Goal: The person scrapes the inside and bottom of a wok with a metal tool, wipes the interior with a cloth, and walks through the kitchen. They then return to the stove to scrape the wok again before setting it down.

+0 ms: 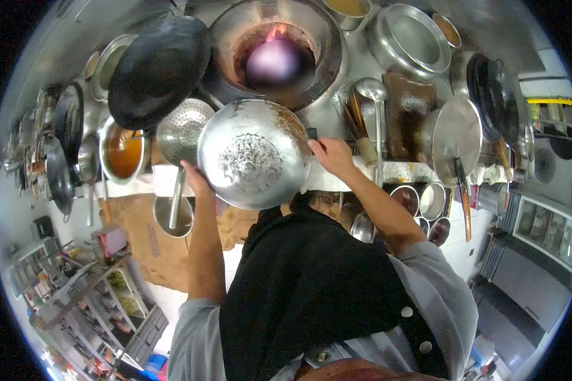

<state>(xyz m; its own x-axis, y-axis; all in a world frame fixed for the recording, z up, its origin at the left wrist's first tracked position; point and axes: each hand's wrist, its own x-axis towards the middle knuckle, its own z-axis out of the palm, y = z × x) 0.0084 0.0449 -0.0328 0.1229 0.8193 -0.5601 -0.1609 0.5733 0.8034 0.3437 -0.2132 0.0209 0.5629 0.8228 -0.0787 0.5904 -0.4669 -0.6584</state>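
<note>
A wide silver metal bowl point(253, 154), stained dark in its middle and brown near the upper right rim, is held in front of my body. My left hand point(197, 180) grips its lower left edge, beside the handle of a perforated ladle point(185, 130). On the bowl's right edge, my right hand point(330, 154) is closed round the rim near a small dark tab. Just beyond the bowl, a round burner point(327, 47) burns with a bright purple and orange flame. The fingers under the bowl are hidden.
A black wok point(160, 73) lies left of the burner, above a bowl of orange liquid point(122, 152). To the right are a ladle point(372, 90), brushes point(364, 145), a lidded-looking steel pot point(416, 39) and a strainer point(457, 134). Several containers hang below the counter edge.
</note>
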